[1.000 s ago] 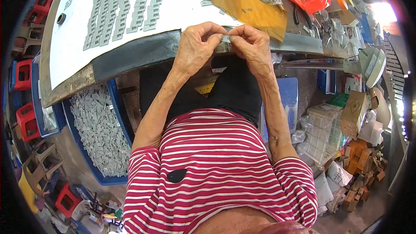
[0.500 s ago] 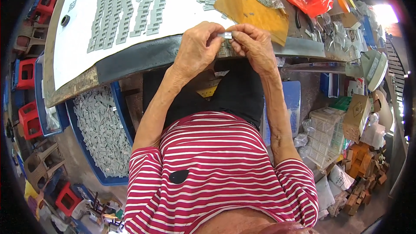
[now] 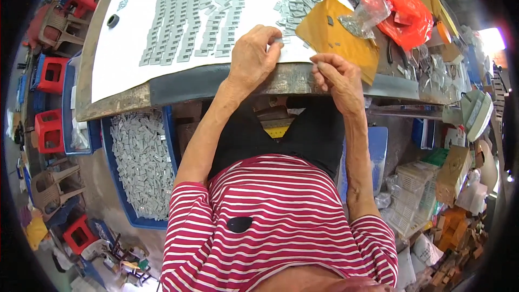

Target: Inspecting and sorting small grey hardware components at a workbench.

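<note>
My left hand (image 3: pixel 254 57) rests on the table edge (image 3: pixel 194 82), fingertips pinching a small grey part (image 3: pixel 278 40) on the white sheet (image 3: pixel 119 48). My right hand (image 3: pixel 336 75) is curled closed just beside the brown envelope (image 3: pixel 335 38); I cannot tell whether it holds anything. Rows of grey parts (image 3: pixel 189 16) lie beyond my left hand.

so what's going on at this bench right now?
A person in a striped shirt sits at a workbench covered with a white sheet. The left hand sets a small grey part down at the end of the rows of grey parts laid out there. The right hand hovers at the bench edge, pinching something small beside a brown envelope. A blue bin full of the same grey parts sits below, on the person's left.
</note>
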Tool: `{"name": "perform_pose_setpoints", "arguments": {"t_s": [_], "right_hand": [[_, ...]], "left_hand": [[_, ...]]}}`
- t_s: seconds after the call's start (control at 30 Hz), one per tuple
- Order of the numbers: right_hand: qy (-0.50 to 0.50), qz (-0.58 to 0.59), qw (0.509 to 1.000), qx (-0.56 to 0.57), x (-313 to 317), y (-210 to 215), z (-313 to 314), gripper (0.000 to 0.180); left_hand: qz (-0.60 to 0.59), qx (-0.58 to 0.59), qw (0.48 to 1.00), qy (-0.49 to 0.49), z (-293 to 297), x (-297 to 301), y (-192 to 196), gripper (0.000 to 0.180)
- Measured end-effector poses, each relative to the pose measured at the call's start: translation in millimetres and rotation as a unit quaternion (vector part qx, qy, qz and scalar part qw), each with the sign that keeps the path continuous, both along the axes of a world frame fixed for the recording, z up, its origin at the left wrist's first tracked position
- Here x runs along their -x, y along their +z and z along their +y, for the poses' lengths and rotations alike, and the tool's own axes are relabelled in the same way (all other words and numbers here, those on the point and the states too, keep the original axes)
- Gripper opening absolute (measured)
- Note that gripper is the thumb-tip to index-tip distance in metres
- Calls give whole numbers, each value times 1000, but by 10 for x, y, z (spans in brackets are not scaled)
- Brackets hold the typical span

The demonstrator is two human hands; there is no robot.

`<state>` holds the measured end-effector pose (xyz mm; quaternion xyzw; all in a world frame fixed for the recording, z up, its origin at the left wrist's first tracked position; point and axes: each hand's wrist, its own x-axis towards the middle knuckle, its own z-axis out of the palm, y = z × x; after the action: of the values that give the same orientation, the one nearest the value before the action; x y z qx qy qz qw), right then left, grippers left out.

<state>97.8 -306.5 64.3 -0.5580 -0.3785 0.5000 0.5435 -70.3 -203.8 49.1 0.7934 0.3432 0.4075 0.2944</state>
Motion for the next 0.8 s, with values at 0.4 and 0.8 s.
{"name": "perform_pose_setpoints", "arguments": {"t_s": [0.4,0.8], "right_hand": [[33,-17,999,5,-121,55,-87,17],[-7,-207,978,28,-585,211,84,15]], "left_hand": [[119,-127,976,130,1035,-129,-301,15],[177,-103,969,140,1349,-141,-391,12]]}}
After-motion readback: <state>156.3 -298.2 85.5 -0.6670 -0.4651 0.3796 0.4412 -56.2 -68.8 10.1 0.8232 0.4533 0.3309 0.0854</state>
